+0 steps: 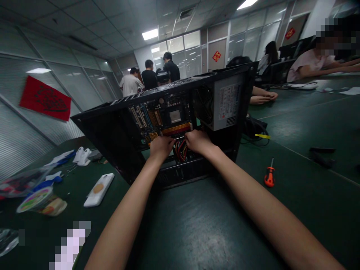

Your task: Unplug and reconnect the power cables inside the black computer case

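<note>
A black computer case (112, 138) stands on the table with its open side facing me. Inside, a motherboard (152, 112) with yellow-orange and red memory slots shows, and a silver power supply (226, 105) sits at the upper right. My left hand (161, 148) is closed at the board's lower edge, fingertips turned toward a bundle of red, black and yellow cables (181, 150). On the other side of this bundle, my right hand (198, 141) is closed with its fingers bent at the board's edge. What either hand pinches is hidden by the fingers.
An orange-handled screwdriver (270, 177) lies on the green table (208, 232) at right. Left are a white phone (99, 190), a plastic cup (42, 202) and plastic bags (25, 180). Black cables (253, 129) lie beside the case. Another person's hands (263, 96) rest behind it; several people are around.
</note>
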A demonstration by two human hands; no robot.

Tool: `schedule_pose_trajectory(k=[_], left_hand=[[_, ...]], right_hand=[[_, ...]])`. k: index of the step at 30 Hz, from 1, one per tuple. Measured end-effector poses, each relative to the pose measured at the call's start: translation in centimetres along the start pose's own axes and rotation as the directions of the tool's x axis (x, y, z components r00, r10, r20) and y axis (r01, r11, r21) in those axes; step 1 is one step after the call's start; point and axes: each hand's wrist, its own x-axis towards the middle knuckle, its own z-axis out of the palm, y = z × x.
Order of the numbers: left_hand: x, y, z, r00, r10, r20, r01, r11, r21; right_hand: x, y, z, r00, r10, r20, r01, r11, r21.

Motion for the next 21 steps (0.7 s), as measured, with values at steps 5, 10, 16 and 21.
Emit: schedule_pose_trajectory(k=[5, 10, 16, 21], left_hand=[[0.02, 0.0, 0.47, 1.0, 0.009, -0.026, -0.01, 0.999, -0.031], [-0.19, -0.06, 0.5, 0.999, 0.043, -0.022, -0.045, 0.997, -0.065], [-0.41, 0.13, -0.07, 0.999, 0.046, -0.005, -0.046, 0.999, -0.007], [-0.35, 0.0, 0.18, 0.998, 0.067, -0.009, -0.067, 0.998, -0.005]], right_hand=[[0.39, 0.27, 0.06, 0.999, 0.031, 0.027, -0.032, 0.999, 0.019], [0.49, 0.32, 0.11, 0.999, 0.042, 0.025, -0.043, 0.999, 0.025], [0.42, 0.16, 0.36, 0.999, 0.033, 0.011, -0.034, 0.999, 0.022], [0.39, 0.31, 0.45, 1.0, -0.021, 0.019, 0.02, 1.0, 0.023]])
